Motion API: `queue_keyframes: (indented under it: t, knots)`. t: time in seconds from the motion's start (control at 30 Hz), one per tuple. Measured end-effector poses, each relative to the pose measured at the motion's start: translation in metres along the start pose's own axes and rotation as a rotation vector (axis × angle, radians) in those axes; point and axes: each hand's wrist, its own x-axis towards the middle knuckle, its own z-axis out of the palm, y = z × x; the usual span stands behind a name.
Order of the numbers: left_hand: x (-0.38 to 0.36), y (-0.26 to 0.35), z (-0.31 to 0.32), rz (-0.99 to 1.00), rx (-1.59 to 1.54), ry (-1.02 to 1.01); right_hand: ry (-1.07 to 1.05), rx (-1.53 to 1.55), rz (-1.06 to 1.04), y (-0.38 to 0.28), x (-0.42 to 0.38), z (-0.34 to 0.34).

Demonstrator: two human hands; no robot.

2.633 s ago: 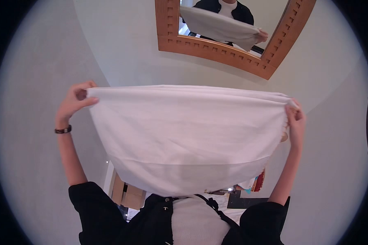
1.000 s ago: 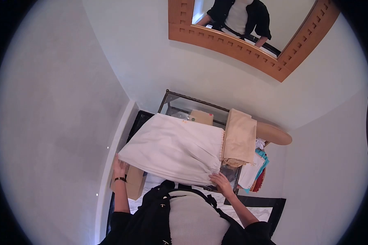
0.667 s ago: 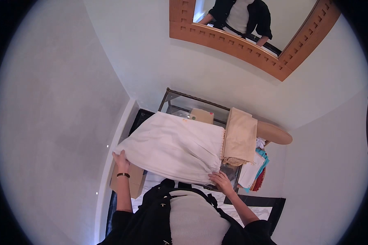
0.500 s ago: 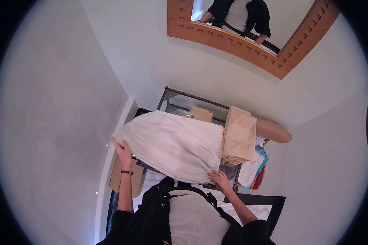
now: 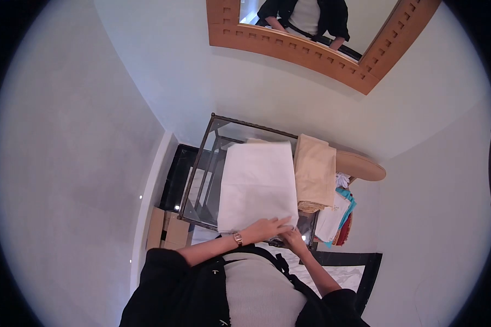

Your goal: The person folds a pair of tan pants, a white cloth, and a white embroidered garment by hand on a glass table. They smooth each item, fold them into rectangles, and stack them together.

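Note:
A white cloth (image 5: 257, 182) lies doubled over on the glass-topped table, its near edge toward me. My left hand (image 5: 266, 229), with a watch on the wrist, reaches across to the cloth's near right corner and grips the edge there. Right beside it, partly below its fingers, my right hand (image 5: 293, 240) holds the same corner. The two hands nearly touch, and some fingertips are hidden in the fabric. A folded beige cloth (image 5: 314, 173) sits immediately right of the white one.
The metal-framed glass table (image 5: 204, 185) stands against the wall. Right of it are a round-ended tan board (image 5: 360, 165) and stacked white, turquoise and red textiles (image 5: 333, 215). A cardboard box (image 5: 174, 231) is at the lower left. A wood-framed mirror (image 5: 294, 46) hangs above.
My left hand has carried the cloth's left side over to the right, doubling it and uncovering the table's left part. The right hand has stayed at the near right corner.

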Motion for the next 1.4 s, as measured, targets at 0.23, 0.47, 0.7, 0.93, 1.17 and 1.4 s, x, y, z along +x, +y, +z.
queue_keyframes:
  t: [0.23, 0.47, 0.7, 0.93, 1.17, 1.4]
  knots:
    - [-0.01, -0.004, 0.045, 0.078, 0.102, -0.121, 0.047, 0.01, 0.021, 0.003, -0.013, 0.011]
    - [-0.011, 0.001, 0.039, 0.125, 0.132, -0.165, 0.099, 0.111, 0.095, 0.002, -0.024, 0.019]
    - [-0.018, -0.009, 0.056, -0.053, -0.068, -0.207, 0.224, -0.075, 0.198, -0.013, -0.03, 0.018]
    - [-0.024, -0.01, 0.043, -0.189, -0.597, -0.068, 0.323, -0.071, 0.265, -0.024, -0.039, 0.027]
    - [-0.068, -0.074, 0.022, -0.442, -0.353, 0.419, 0.496, 0.085, 0.494, -0.016, -0.044, 0.01]
    - [-0.123, -0.112, 0.016, -1.025, -0.264, 0.637, 0.681, 0.704, 0.827, -0.012, 0.027, -0.005]
